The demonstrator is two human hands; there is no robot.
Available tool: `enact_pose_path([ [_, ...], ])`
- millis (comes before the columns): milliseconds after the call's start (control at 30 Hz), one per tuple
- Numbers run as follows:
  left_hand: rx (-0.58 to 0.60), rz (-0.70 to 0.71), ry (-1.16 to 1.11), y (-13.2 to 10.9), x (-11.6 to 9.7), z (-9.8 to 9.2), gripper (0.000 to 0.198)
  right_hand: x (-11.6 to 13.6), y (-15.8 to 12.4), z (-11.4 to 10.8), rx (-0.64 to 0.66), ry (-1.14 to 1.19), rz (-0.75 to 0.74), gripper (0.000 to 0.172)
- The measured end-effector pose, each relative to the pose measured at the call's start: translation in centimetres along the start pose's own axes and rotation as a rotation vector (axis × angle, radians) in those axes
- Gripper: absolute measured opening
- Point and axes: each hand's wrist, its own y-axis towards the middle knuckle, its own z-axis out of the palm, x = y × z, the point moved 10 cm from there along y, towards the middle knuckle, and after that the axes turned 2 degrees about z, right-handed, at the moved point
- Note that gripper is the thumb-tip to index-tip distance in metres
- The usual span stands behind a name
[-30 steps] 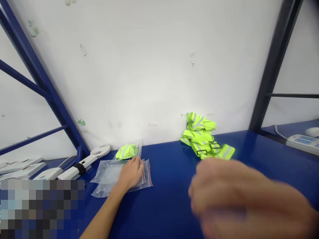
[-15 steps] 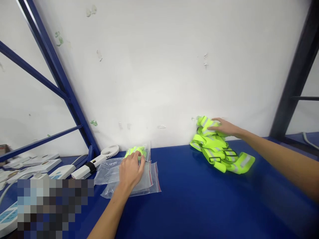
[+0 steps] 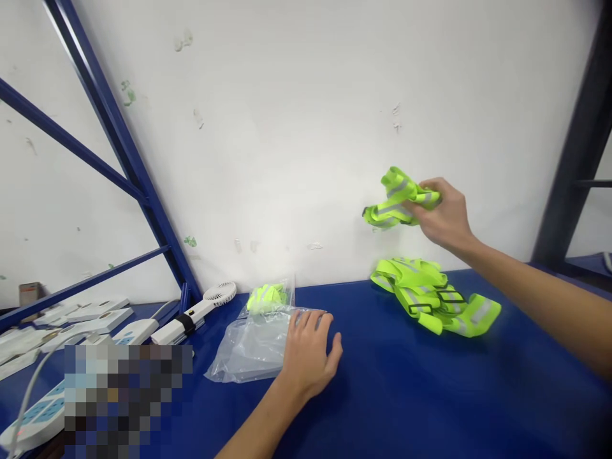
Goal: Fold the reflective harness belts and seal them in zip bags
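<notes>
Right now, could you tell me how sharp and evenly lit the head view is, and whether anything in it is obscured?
Head view: even, soft light with faint shadows; the right hand and its folded reflective band are sharp, as is the left hand on the plastic bags; a pixelated block hides the lower left; the shelf posts lean from wide-angle distortion.

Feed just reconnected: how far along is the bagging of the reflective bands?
Done: one neon-yellow reflective band sits in a sealed clear bag by the wall. In hand: the right hand holds a folded neon-yellow band aloft; the left hand rests on the empty clear zip bags. Left: the pile of neon-yellow bands.
</notes>
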Motion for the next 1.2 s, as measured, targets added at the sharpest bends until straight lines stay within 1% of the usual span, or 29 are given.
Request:
enact_pose_path([
  [67,0.066,-0.083,0.029,-0.2,1.1,1.0,0.028,2.9,-1.1,-0.3,-0.012,0.061,-0.003,0.025],
  [100,0.094,-0.112,0.043,-0.3,1.7,1.3,0.030,3.9,-2.3,-0.1,0.000,0.073,-0.004,0.027],
  [167,0.129,-0.146,0.059,-0.4,2.6,1.5,0.032,4.6,-6.4,1.5,0.113,0.109,0.019,0.030],
  [233,0.126,-0.160,0.060,-0.4,3.1,1.3,0.030,4.0,-12.1,4.2,0.302,0.142,0.030,0.027],
  [300,0.100,-0.164,0.055,-0.3,3.3,1.0,0.029,3.4,-17.8,6.9,0.522,0.174,-0.024,0.026],
  [367,0.063,-0.161,0.056,-0.2,3.3,0.5,0.029,3.1,-22.1,8.6,0.719,0.178,-0.078,0.027],
  [400,0.044,-0.152,0.059,-0.2,3.3,0.2,0.028,3.1,-23.2,8.9,0.783,0.167,-0.095,0.025],
  [467,0.005,-0.106,0.054,-0.1,2.8,-0.3,0.027,3.8,-23.9,8.5,0.879,0.170,-0.142,0.026],
  [533,-0.029,-0.035,0.028,0.1,2.2,-0.8,0.027,5.1,-23.8,7.8,0.987,0.250,-0.175,0.025],
  [567,-0.047,0.000,0.010,0.1,1.9,-1.1,0.027,5.4,-23.4,7.4,1.022,0.315,-0.154,0.025],
  [600,-0.064,0.027,-0.007,0.1,1.7,-1.3,0.026,5.6,-23.0,7.1,1.040,0.388,-0.112,0.029],
  [667,-0.091,0.051,-0.024,0.1,1.7,-1.7,0.023,5.0,-21.9,6.7,1.007,0.513,0.020,0.047],
  [700,-0.103,0.048,-0.025,0.1,1.8,-1.8,0.021,4.3,-21.3,6.6,0.964,0.548,0.090,0.053],
  [733,-0.112,0.037,-0.024,0.0,1.9,-1.9,0.019,3.6,-20.8,6.6,0.923,0.556,0.148,0.056],
  [767,-0.115,0.022,-0.021,0.0,2.1,-2.0,0.019,2.9,-20.5,6.6,0.898,0.532,0.188,0.055],
  [800,-0.115,0.002,-0.014,-0.1,2.4,-1.9,0.020,2.5,-20.5,6.8,0.905,0.482,0.202,0.048],
  [833,-0.110,-0.022,-0.004,-0.1,2.6,-1.9,0.023,2.3,-20.8,7.1,0.949,0.421,0.190,0.038],
  [867,-0.098,-0.047,0.010,-0.2,2.8,-1.7,0.026,2.4,-21.3,7.5,1.026,0.366,0.158,0.026],
  [900,-0.081,-0.073,0.027,-0.2,3.1,-1.5,0.028,2.6,-22.1,7.8,1.117,0.324,0.117,0.024],
  [967,-0.058,-0.122,0.054,-0.2,3.6,-1.3,0.029,3.3,-23.5,8.1,1.261,0.292,0.034,0.047],
  [1033,-0.047,-0.116,0.046,-0.1,3.4,-1.3,0.029,3.8,-24.2,8.1,1.307,0.290,-0.022,0.069],
  [1067,-0.038,-0.083,0.024,0.0,2.9,-1.4,0.028,3.8,-24.2,8.1,1.302,0.281,-0.037,0.076],
  [1133,0.009,0.032,-0.050,0.2,1.3,-1.4,0.029,3.6,-24.2,8.0,1.284,0.256,-0.041,0.086],
  [1200,0.104,0.161,-0.129,0.1,-0.8,-1.2,0.029,3.3,-24.2,8.0,1.274,0.240,-0.029,0.086],
])
